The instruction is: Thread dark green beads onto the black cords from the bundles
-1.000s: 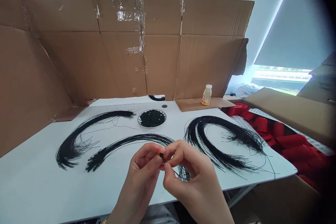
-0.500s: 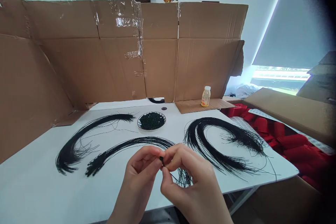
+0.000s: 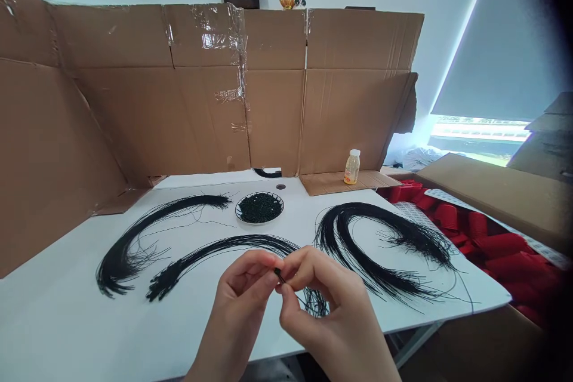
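Observation:
My left hand (image 3: 244,298) and my right hand (image 3: 329,298) meet above the front of the table. Thumb and fingers of the left pinch a small dark bead (image 3: 277,273), partly hidden by the fingertips. Close beside it, the right pinches a thin black cord (image 3: 282,279) that runs to the bead; whether it passes through cannot be seen. Behind the hands lies a bundle of black cords (image 3: 224,245) with thick dark knobs at its left end. A plate (image 3: 237,206) heaped with small dark green-black pieces (image 3: 260,208) stands beyond.
Another black cord bundle (image 3: 120,245) curves at left, and a larger looped one (image 3: 353,221) lies at right. A small bottle (image 3: 352,167) stands on a cardboard flap. Cardboard walls (image 3: 197,107) enclose the back and left. Red items (image 3: 505,245) fill a box beyond the right edge.
The right hand has shifted slightly to the right, and the small bead and cord have tilted a little between the fingertips. The view has moved slightly; the table things stay put.

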`<state>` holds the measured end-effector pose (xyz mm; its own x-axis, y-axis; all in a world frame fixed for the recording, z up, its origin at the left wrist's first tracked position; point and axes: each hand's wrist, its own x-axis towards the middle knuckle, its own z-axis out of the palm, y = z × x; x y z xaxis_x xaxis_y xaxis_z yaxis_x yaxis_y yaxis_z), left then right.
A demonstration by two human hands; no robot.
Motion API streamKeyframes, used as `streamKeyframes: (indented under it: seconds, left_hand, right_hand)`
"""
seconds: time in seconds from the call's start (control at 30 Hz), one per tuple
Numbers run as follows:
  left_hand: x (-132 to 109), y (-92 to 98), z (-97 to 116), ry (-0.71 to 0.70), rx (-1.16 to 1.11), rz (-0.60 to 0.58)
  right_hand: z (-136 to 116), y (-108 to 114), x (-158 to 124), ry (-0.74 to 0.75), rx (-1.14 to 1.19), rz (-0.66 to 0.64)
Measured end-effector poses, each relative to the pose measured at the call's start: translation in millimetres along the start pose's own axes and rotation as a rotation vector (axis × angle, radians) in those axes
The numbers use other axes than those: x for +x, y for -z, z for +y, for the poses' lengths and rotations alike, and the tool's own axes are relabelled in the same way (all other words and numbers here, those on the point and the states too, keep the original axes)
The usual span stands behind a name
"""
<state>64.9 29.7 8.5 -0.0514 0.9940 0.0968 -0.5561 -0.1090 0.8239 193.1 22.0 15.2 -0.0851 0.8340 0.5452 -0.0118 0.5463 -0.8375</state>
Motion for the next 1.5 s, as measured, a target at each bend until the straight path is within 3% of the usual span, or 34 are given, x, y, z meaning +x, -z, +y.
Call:
streamKeyframes:
  seconds: [0.23,0.47,0.73,1.5]
  left_hand:
    - [0.8,-0.7,-0.3,0.012,-0.004,-0.002]
    - [3.2,0.1,1.2,0.003,0.048,0.015]
    - [4.1,0.6,0.2,0.045,-0.012,-0.034]
    - [1.7,-2.8,0.8,0.028,0.018,-0.020]
  right_hand:
    - [-5.5,1.2,4.0,-0.183,0.173,-0.017]
    - [-2.2,1.3,3.1,-0.109,0.111,-0.034]
    - [-5.5,4.6,8.0,-0.235,0.204,-0.096]
    - [-4.6,6.9,8.6,-0.212,0.203,-0.103]
